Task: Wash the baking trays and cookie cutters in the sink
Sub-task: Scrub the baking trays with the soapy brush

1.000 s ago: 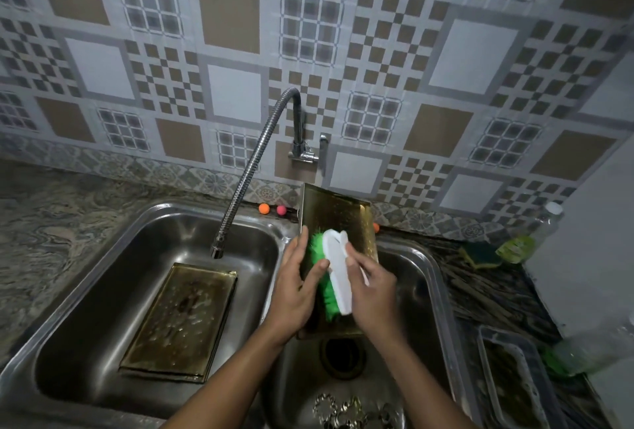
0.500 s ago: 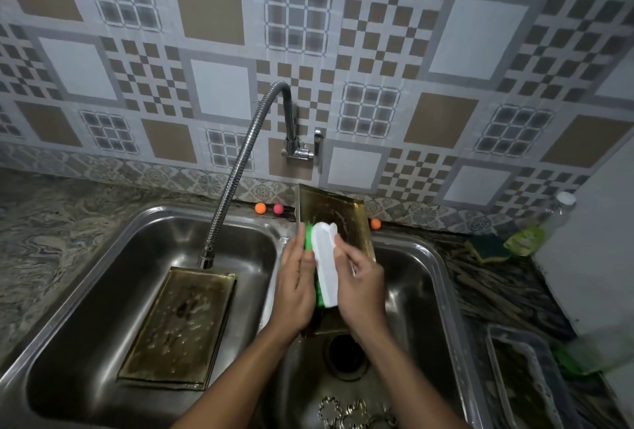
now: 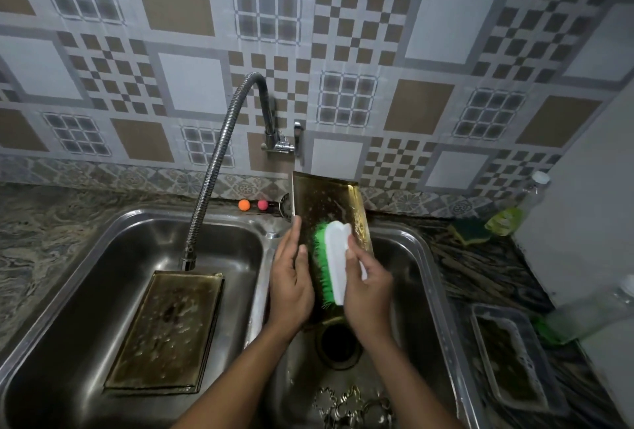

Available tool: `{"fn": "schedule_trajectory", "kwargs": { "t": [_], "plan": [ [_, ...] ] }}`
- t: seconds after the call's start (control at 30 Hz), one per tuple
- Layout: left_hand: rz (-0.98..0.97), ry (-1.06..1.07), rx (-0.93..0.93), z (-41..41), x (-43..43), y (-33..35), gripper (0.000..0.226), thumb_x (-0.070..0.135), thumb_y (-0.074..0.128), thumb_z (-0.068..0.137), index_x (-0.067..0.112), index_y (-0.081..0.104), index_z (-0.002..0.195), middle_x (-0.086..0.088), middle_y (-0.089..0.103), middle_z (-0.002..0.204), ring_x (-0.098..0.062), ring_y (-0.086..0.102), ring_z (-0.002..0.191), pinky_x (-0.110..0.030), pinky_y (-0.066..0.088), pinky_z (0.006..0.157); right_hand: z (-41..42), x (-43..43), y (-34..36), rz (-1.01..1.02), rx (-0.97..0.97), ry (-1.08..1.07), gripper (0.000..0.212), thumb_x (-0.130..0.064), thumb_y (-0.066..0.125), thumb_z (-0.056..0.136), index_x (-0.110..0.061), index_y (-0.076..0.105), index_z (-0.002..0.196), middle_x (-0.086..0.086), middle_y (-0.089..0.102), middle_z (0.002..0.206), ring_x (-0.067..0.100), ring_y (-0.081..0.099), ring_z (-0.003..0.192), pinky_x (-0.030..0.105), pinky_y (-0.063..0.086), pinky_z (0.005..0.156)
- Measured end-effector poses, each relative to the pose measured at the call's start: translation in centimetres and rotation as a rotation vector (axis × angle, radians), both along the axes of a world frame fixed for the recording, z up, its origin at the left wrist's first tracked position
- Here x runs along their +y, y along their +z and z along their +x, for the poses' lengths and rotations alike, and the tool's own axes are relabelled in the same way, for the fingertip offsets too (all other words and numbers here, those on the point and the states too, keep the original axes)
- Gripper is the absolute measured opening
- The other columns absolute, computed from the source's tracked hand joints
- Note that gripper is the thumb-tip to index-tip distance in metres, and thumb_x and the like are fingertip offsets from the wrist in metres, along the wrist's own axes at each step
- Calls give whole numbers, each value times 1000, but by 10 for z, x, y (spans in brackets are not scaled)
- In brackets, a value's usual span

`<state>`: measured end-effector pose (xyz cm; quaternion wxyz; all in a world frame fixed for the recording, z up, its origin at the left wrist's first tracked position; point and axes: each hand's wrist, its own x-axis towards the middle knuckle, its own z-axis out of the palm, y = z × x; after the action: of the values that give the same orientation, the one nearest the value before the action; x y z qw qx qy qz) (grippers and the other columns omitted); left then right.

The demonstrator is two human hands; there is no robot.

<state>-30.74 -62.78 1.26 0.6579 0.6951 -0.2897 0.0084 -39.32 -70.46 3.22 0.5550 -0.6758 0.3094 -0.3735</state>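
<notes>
Two hands worked at the upright baking tray (image 3: 326,205) in the right basin of the sink (image 3: 154,213). Fingers (image 3: 356,258) of the right hand (image 3: 368,288) were curled over the white back of the scrub brush (image 3: 338,257), gripping it with the green bristles pressed to the tray's inner face. The left hand (image 3: 291,277) pinched the tray's left edge, thumb on the front and fingers nearly straight along the rim. Compared with half a second before, more green bristle showed on the brush's left side; a second before, the brush had sat lower and more tilted. The tray leaned against the back rim, its foot near the drain (image 3: 338,343). Cookie cutters (image 3: 350,404) lay on the basin floor nearest the person. A second tray (image 3: 168,332) lay flat in the left basin under the faucet (image 3: 219,167).
</notes>
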Motion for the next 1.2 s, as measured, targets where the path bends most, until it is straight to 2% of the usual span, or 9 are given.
{"fn": "schedule_trajectory", "kwargs": {
  "t": [0.23, 0.4, 0.53, 0.67, 0.77, 0.83, 0.97, 1.1, 1.2],
  "plan": [
    [-13, 52, -6, 2, 7, 6, 48, 16, 39, 101, 18, 38, 149, 5, 45, 150, -10, 39, 141, -41, 33, 117, -30, -7, -23, 1, 11, -76, 30, -12, 56, 96, -30, 63, 120, -30, 64, 101, -16, 60, 92, 6, 49, 72],
    [69, -2, -69, 5, 15, -2, 55, 18, 46, 99, 23, 32, 152, 16, 43, 144, -6, 40, 136, -29, 34, 115, -16, -41, -14, 17, 18, -129, 31, -12, 55, 98, -13, 62, 128, -10, 65, 113, 3, 62, 103, 2, 46, 74],
    [196, -36, -229, 12, 15, -12, 73, 1, 58, 92, 27, 30, 153, -1, 45, 141, -16, 44, 133, -22, 33, 112, -12, -76, 3, -64, -7, -149, 29, -19, 51, 100, -25, 65, 125, -10, 63, 86, 3, 51, 66, 13, 42, 56],
    [198, -65, -419, 27, 26, -15, 79, -11, 60, 87, 25, 32, 151, -9, 46, 137, -18, 49, 128, -16, 34, 108, -14, -98, -4, -35, 102, -45, 30, -16, 50, 100, -36, 71, 100, -9, 57, 80, 8, 49, 62, 20, 41, 53],
    [162, -102, -581, 30, 24, -5, 66, -9, 60, 87, 11, 37, 146, -12, 47, 136, -17, 51, 127, -19, 37, 107, -24, -107, -11, -13, 257, 52, 17, -34, 66, 90, -33, 72, 107, -8, 64, 108, 16, 65, 89, 30, 56, 72],
    [142, -112, -645, 32, 19, 1, 63, -8, 61, 88, 8, 39, 144, -13, 48, 136, -20, 51, 127, -24, 40, 107, -30, -110, -11, 1, 339, 167, 43, -54, 72, 80, -30, 70, 116, -9, 65, 117, 9, 64, 98, 33, 57, 83],
    [123, -106, -592, 36, 12, 7, 65, -8, 59, 89, 13, 36, 146, -13, 46, 135, -16, 48, 129, -24, 38, 109, -39, -104, 2, 51, 338, 349, 14, -25, 66, 91, -18, 70, 103, -5, 66, 79, 3, 59, 64, 21, 48, 65],
    [177, -70, -524, 41, 4, 8, 65, -4, 59, 91, 17, 34, 148, -7, 39, 142, -1, 35, 136, -22, 34, 112, -50, -104, 4, 76, 303, 376, 6, -19, 65, 92, -17, 70, 91, 2, 70, 74, 14, 64, 69, 26, 52, 68],
    [346, 57, -403, 37, -8, 12, 63, 11, 63, 92, 27, 38, 147, -6, 21, 155, -19, 23, 143, -40, 32, 112, -52, -96, 3, 43, 263, 283, 4, -14, 67, 90, -13, 70, 90, 2, 71, 71, 13, 67, 66, 19, 52, 61]
  ]
}}
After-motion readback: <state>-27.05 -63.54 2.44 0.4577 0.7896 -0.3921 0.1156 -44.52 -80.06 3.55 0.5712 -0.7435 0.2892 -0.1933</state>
